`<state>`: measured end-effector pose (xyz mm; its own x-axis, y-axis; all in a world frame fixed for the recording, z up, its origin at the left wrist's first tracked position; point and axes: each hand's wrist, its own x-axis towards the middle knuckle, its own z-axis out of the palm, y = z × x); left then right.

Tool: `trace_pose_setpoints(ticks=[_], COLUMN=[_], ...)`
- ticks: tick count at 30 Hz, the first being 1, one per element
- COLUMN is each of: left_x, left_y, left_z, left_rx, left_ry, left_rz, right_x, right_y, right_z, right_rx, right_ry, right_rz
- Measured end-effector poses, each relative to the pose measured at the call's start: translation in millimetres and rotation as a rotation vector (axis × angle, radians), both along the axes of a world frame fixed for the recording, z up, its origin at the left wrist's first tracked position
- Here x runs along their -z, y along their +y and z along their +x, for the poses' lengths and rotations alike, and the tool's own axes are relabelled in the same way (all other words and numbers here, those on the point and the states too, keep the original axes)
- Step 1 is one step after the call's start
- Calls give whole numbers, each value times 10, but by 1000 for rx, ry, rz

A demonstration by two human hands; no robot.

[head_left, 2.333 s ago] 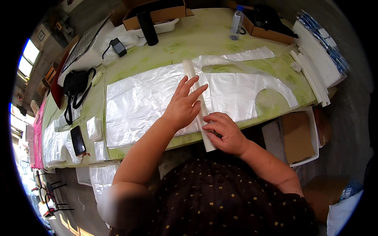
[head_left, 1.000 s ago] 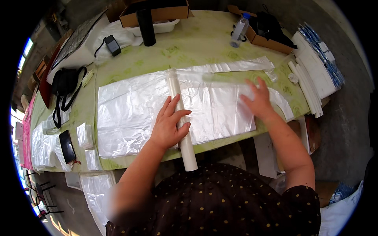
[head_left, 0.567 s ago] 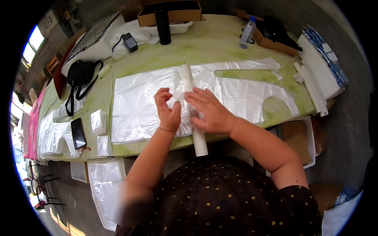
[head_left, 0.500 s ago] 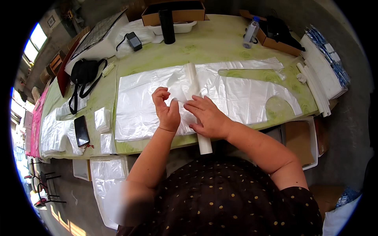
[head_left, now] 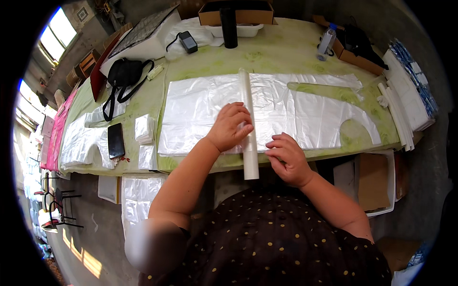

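1. My left grip (head_left: 230,127) is loosely spread, fingers slightly bent; fingertips and thumb rest on the white roll (head_left: 250,150) without closing around it.
2. The roll lies across the shiny plastic sheet (head_left: 200,102), its near end jutting past the table edge toward me.
3. My right grip (head_left: 289,159) is half open, fingers gently curled, holding nothing, just right of the roll; whether its fingertips touch the sheet, I cannot tell.
4. The sheet lies flat on the table (head_left: 279,55), which has a green patterned cover; a curved cut-out shows at the sheet's right end.
5. Along the table, left to right: folded plastic (head_left: 78,143), a dark phone (head_left: 115,141), small folded packets (head_left: 144,128), a black bag (head_left: 123,74), a black cylinder (head_left: 229,28), a blue-capped bottle (head_left: 327,43), and thin white rolls (head_left: 397,117).
6. In the room, a bright window (head_left: 58,34) and a black-framed chair (head_left: 58,205) stand leftward; a white bin (head_left: 392,183) with cardboard sits below the table, rightward.
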<state>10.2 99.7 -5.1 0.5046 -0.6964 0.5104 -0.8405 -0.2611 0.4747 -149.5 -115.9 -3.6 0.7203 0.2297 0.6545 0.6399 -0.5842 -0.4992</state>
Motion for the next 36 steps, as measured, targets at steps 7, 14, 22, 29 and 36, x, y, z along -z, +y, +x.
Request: trace_pose_setpoints(ticks=[7, 14, 22, 29, 36], left_x=[-179, -256, -284, -314, -221], left_y=[192, 1197, 1232, 1062, 1095], left_z=[-288, -273, -562, -271, 43], left_rx=[135, -265, -527, -815, -1104], left_ry=[-12, -55, -29, 120, 245], left_rz=[302, 60, 333, 377, 787], right_x=[129, 196, 258, 254, 288], right_y=[-21, -103, -73, -84, -142], right_z=[-409, -501, -437, -514, -617], right_rx=[-85, -36, -98, -68, -36], right_ry=[141, 143, 116, 143, 165], right_rz=[103, 189, 155, 116, 148])
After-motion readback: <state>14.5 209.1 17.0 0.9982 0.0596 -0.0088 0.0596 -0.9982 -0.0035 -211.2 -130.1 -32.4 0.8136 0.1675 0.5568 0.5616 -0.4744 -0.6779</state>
